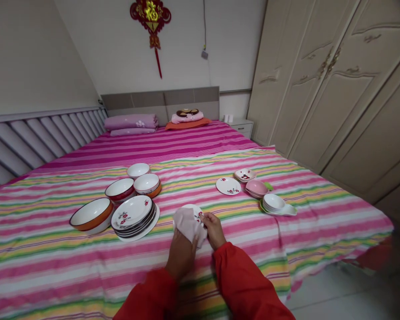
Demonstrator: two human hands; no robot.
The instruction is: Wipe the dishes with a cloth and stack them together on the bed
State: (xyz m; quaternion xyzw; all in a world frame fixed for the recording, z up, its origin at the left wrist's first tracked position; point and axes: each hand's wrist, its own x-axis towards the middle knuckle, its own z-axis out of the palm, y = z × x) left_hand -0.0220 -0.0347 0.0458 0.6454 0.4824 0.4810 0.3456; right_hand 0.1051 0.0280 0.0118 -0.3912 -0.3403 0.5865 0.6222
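In front of me, over the striped sheet, is a white plate [194, 208] with red flowers, partly covered by a pale pink cloth [187, 223]. My left hand [182, 252] is closed on the cloth and presses it against the plate. The fingers of my right hand [214, 230] pinch the plate's right edge. To the left stands a stack of flowered plates [133, 212], dark-rimmed below the top one. A similar white plate [228, 186] lies flat to the right, apart from my hands.
Left of the plate stack are an orange bowl [92, 216], a red bowl [120, 190] and two more white-lined bowls. At right sit pink dishes [256, 188], a patterned dish [245, 174] and small white bowls [274, 202]. The bed's striped sheet [240, 266] lies underneath; a wardrobe [336, 89] stands at right.
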